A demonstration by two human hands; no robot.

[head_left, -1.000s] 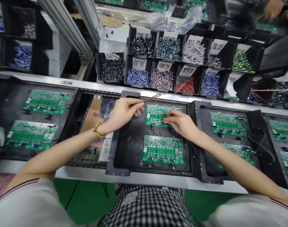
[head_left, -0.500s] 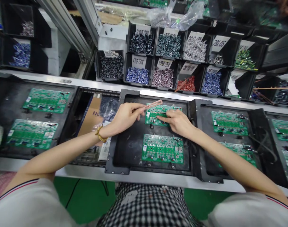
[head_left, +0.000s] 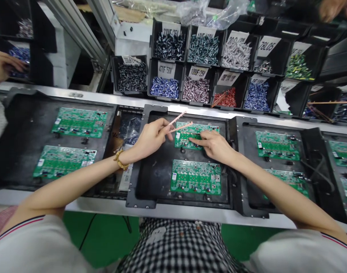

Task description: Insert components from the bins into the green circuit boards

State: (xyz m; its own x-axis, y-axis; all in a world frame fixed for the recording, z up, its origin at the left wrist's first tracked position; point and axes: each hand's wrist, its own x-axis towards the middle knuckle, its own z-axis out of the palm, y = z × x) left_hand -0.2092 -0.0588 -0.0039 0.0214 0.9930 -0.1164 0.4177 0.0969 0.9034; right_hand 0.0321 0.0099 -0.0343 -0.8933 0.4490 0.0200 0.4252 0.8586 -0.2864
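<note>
**Hands at the far board of the middle tray**

Along the worktop (head_left: 173,214) runs a row of black trays, and the middle tray (head_left: 156,170) carries two green circuit boards. Beyond its far edge stand black bins (head_left: 202,49) of small components. On the far board (head_left: 190,134) rests the right hand (head_left: 215,146), fingers curled, forefinger pressing the board's surface. Just beside the board's left end, the left hand (head_left: 150,136) pinches two thin pinkish strips (head_left: 179,123), which angle out over the board's far-left corner. The near board (head_left: 195,177) lies untouched.
</note>
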